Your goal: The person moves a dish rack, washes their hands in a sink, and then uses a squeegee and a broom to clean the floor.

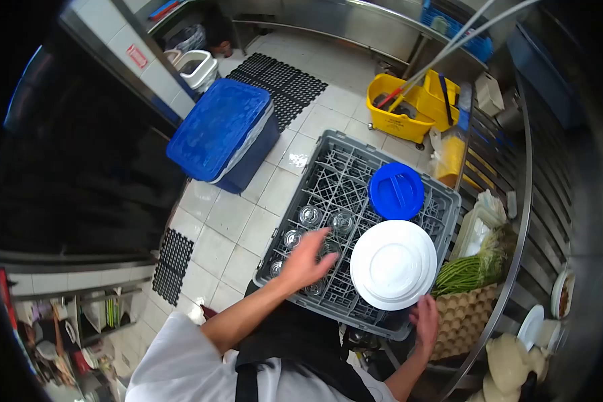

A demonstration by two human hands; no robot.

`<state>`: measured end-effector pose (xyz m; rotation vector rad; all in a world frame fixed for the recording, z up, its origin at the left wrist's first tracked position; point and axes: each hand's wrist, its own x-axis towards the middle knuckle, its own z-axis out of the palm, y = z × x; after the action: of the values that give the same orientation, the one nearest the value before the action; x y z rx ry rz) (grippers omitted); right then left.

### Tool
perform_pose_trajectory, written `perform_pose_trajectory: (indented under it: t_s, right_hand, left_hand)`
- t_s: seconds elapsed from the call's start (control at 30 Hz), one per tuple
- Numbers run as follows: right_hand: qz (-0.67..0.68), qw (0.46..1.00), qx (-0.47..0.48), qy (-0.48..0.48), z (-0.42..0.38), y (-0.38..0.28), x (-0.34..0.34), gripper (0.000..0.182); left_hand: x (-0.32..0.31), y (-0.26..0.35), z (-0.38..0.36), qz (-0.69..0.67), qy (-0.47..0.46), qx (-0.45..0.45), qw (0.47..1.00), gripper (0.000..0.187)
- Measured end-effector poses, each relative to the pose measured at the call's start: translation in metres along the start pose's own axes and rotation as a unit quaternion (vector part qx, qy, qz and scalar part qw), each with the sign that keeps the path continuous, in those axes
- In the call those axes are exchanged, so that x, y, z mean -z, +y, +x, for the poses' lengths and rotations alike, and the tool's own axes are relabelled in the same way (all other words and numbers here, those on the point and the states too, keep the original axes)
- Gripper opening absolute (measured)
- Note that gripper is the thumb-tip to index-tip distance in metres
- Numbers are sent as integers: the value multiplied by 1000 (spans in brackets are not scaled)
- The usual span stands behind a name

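A grey dishwasher rack (pixel 390 155) with an open grid lies in front of me. My left hand (pixel 306 262) hovers over its near left part, fingers apart, among several upturned clear glasses (pixel 342 222). One glass is partly hidden behind its fingertips. A stack of white plates (pixel 393 264) lies on the rack's right side, with a round blue lid (pixel 396 191) just beyond it. My right hand (pixel 424 327) is at the rack's near right corner, fingers loosely extended beside the plates' lower rim, with nothing seen in it.
A blue-lidded bin (pixel 221 127) stands on the tiled floor at left, near black rubber mats (pixel 275 80). A yellow mop bucket (pixel 398 120) stands beyond the rack. At right, a metal shelf (pixel 524 221) borders green stalks (pixel 469 275) and egg trays (pixel 465 321).
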<state>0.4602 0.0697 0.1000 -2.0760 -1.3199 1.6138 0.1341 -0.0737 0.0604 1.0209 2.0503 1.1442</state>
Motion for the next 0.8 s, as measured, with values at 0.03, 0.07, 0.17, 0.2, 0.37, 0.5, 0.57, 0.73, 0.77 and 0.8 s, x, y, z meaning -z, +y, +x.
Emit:
perform_pose_trajectory:
  t_s: [0.03,0.07,0.17,0.2,0.37,0.5,0.57,0.73,0.77,0.8]
  right_hand:
    - [-9,1000,0,-10,9,6,6,54]
    - [-59,990,91,85,23,21,7,52]
    - [-266,952,108,108,34,47,9,48]
    - [-307,937,121,116,36,62,1,45]
    - [-260,916,248,179,48,119,-22,42]
    - [-277,909,285,130,56,128,-9,39]
    - [-277,913,269,133,54,128,-13,39]
    - [-303,910,261,113,32,124,-38,40]
    - [-312,902,277,112,34,128,-42,38]
    - [-324,893,293,112,36,128,-40,35]
  left_hand:
    - [23,-13,-22,74,58,-27,995,59]
    - [39,-35,-46,127,102,14,987,60]
    - [62,-102,-91,135,103,198,965,61]
    - [64,-116,-95,14,38,296,954,57]
    - [58,-145,-96,34,59,253,965,48]
    - [61,-157,-117,-1,93,234,968,45]
    - [64,-164,-130,-26,108,210,971,45]
    - [89,-165,-159,-51,120,216,968,44]
    - [93,-168,-159,-53,116,211,969,44]
    - [97,-174,-160,-56,116,221,967,43]
